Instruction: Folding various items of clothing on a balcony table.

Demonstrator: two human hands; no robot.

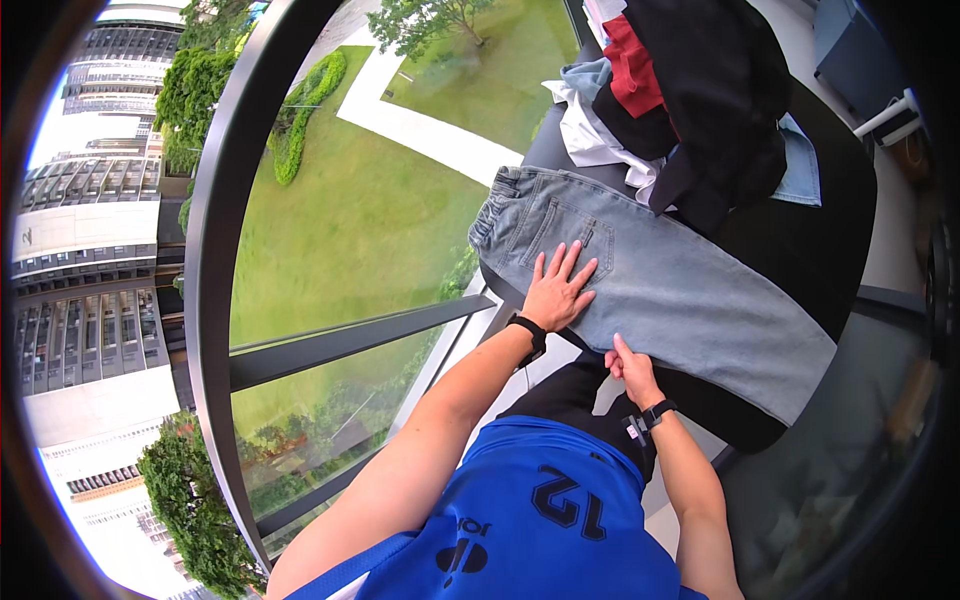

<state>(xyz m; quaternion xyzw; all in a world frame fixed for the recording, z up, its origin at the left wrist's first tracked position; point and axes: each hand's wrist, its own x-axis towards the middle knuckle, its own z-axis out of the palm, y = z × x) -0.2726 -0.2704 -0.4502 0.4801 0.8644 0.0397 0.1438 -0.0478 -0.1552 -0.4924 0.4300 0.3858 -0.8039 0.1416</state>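
Note:
A pair of light grey-blue jeans (672, 272) lies folded lengthwise on a black padded surface (822, 262), its gathered elastic waist at the left and the leg running toward the lower right. Spread flat, my left hand (562, 288) presses on the jeans just below a back pocket. My right hand (632, 370) is at their near edge, with the thumb against the denim and the other fingers curled in. Whether cloth is pinched there I cannot tell. Each wrist wears a black band.
Beyond the jeans is a heap of clothes (715, 110), with black, red, white and light denim pieces. A large window with a dark frame (212, 220) stands along my left. At the far right there is a white tubular object (888, 116).

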